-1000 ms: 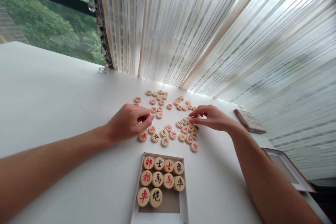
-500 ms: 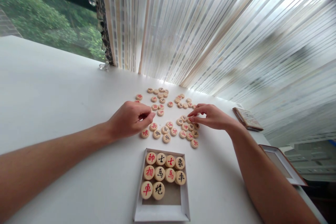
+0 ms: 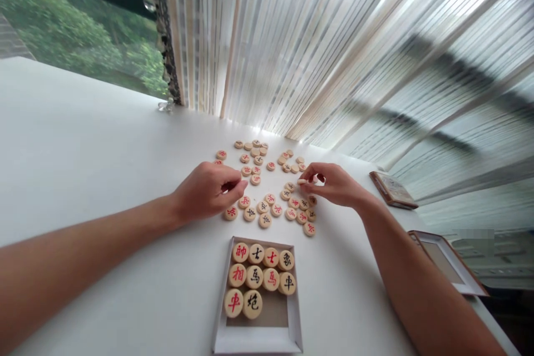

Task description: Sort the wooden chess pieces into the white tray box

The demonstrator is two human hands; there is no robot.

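Ten pieces (image 3: pixel 271 279) sit in your box (image 3: pixel 258 339), the third row half done; loose pieces (image 3: pixel 265 221) lie beyond its far edge. Your right hand (image 3: pixel 334 182) pinches a disc (image 3: pixel 301 182) near them; your left hand (image 3: pixel 208 191) is curled, contents hidden.

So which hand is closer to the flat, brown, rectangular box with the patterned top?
Right. The right hand is to the left of that flat brown box, not touching it. The left hand is farther left, beside the pale round wooden pieces.
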